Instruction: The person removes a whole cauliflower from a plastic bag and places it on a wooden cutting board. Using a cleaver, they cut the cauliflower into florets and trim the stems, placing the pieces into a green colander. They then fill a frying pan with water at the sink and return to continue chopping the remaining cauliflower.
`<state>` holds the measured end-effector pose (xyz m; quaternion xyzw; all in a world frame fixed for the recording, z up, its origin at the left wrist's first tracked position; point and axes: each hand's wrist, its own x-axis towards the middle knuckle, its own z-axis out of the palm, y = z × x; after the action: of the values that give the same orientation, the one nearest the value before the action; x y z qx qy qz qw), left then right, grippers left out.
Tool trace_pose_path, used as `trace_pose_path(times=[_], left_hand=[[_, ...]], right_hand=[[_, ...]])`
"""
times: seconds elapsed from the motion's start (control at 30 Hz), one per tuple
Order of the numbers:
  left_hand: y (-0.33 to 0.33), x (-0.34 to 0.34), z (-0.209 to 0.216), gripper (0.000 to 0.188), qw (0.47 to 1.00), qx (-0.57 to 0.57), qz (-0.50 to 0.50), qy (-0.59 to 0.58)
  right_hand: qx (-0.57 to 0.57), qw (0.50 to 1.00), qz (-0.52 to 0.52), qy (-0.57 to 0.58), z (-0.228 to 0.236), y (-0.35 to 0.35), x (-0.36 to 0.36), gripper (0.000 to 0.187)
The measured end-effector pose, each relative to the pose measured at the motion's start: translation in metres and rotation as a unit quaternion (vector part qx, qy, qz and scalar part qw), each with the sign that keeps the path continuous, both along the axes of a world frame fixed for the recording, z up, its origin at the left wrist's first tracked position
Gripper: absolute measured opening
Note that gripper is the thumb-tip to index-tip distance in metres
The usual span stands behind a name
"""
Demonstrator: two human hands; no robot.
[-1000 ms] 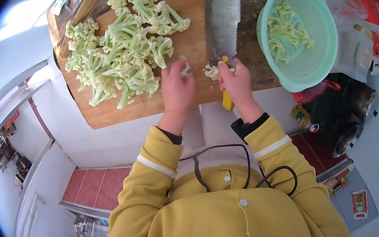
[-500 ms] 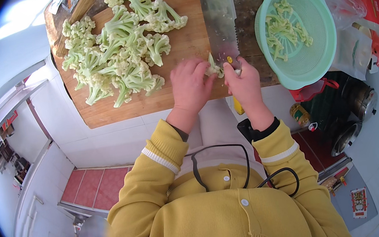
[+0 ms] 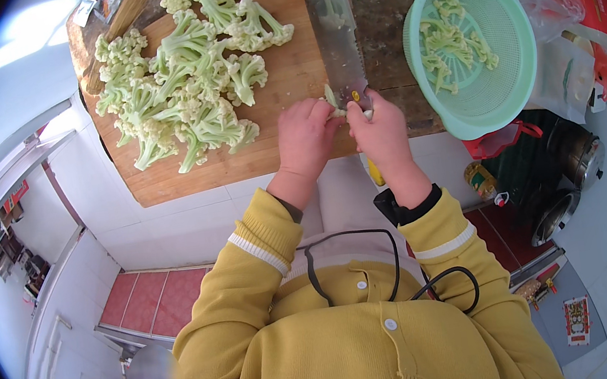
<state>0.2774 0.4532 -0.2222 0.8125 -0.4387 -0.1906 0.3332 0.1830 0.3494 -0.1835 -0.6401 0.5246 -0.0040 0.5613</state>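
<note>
My right hand (image 3: pixel 380 129) is wrapped round the handle of a broad cleaver (image 3: pixel 336 37), whose blade points away from me at the right edge of the wooden cutting board (image 3: pixel 294 125). Pinched in my left hand (image 3: pixel 304 141) is a small cauliflower piece (image 3: pixel 331 99), touching the blade near its heel. My fingers partly cover that piece. Left of my hands, a heap of cut cauliflower florets (image 3: pixel 187 82) spreads over the board.
A mint green colander (image 3: pixel 480 106) with several cauliflower bits (image 3: pixel 454 44) stands on the dark wooden table (image 3: pixel 392 22) at right. Behind it lie clear plastic bags (image 3: pixel 545 0). Below the table's right side are an oil bottle (image 3: pixel 479 179) and metal pots (image 3: pixel 559 215).
The cleaver has turned, its far end now further left and its blade seen at a steeper tilt. My right hand has shifted slightly left, closer to my left hand.
</note>
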Motion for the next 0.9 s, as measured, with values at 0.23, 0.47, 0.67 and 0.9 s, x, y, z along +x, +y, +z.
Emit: trace_pose_path(times=[0.23,0.47,0.67,0.9], left_hand=[[-0.001,0.001,0.001,0.021,1.000,-0.004,0.006,0.006],[-0.001,0.004,0.002,0.019,0.998,-0.034,0.025,0.054],[0.009,0.010,0.003,0.019,0.999,-0.031,0.018,0.038],[0.024,0.011,0.003,0.019,0.998,-0.013,0.064,0.023]], right_hand=[[-0.002,1.000,-0.003,0.021,-0.003,0.005,0.006,0.025],[-0.065,0.997,0.026,0.019,-0.022,0.012,0.006,0.023],[-0.114,0.991,-0.022,-0.061,-0.038,0.021,-0.002,0.021],[-0.009,0.998,-0.031,-0.051,-0.021,0.006,0.001,0.019]])
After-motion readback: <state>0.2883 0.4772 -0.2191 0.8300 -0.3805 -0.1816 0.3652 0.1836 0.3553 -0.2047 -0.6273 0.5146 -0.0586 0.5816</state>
